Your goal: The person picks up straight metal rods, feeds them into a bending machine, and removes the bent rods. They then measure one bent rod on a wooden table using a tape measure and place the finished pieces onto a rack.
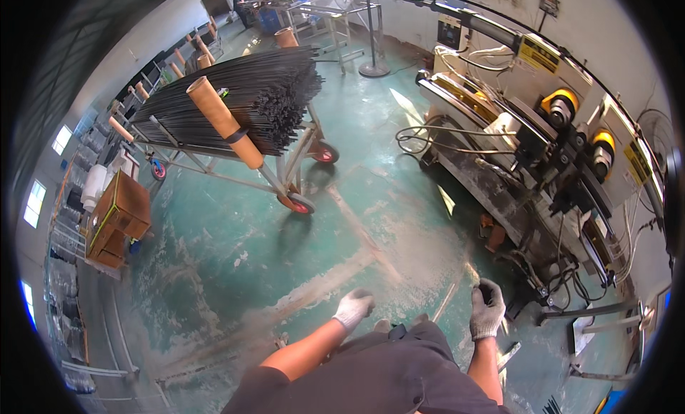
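Note:
My left hand (354, 309), in a pale knitted work glove, hangs in front of my body with its fingers curled in and nothing seen in them. My right hand (487, 310), gloved alike, is at my right side. Its fingers bend loosely, with a gap between them and the thumb, and hold nothing. Neither hand touches anything. Ahead to the left stands a wheeled metal cart (284, 180) loaded with a large bundle of thin black rods (264, 104). A brown cardboard tube (217, 114) sleeves its near upright post. Nearest my right hand is a long machine (492, 179).
Cables (457, 132) loop off the machine toward the floor. A brown wooden cabinet (121, 214) stands left. Farther back are a round-based stand (374, 70), metal-framed tables (332, 14) and another person (242, 9). Metal legs (606, 310) jut out at the lower right.

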Demonstrator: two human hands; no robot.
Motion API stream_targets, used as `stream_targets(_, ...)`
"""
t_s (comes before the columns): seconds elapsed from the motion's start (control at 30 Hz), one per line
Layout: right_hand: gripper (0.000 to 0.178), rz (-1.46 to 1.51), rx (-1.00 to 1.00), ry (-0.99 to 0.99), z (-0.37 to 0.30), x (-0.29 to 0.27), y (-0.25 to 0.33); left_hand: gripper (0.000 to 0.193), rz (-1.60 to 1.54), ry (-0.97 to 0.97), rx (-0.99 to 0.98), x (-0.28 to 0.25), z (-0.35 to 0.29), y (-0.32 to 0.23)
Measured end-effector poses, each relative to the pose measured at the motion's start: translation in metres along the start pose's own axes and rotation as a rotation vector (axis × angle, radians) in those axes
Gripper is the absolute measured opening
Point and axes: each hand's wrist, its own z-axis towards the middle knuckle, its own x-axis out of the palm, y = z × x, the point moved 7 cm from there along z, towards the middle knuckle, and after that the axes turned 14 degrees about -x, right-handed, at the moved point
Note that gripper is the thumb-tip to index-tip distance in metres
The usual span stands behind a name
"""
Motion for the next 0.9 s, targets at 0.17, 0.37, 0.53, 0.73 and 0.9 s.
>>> stream_targets(0.17,0.025,-0.111,0.111,0.174,0.044,0.079,-0.024,0.029,-0.066,-0.027,-0.016,-0.04,0.028,-0.059)
stream_targets(0.37,0.026,-0.066,-0.008,0.196,0.165,0.198,-0.053,0.031,-0.05,-0.115,0.199,-0.073,0.064,-0.199)
stream_targets(0.53,0.031,0.081,-0.063,0.268,0.295,0.342,0.001,0.021,0.19,-0.309,0.659,-0.119,0.038,-0.379)
stream_targets(0.73,0.053,0.243,-0.281,0.28,0.429,0.51,0.082,0.02,-0.019,-0.408,0.849,-0.167,0.023,-0.519)
stream_targets(0.9,0.063,0.168,-0.403,0.237,0.523,0.631,0.13,0.021,0.096,-0.485,0.914,-0.222,0.04,-0.581)
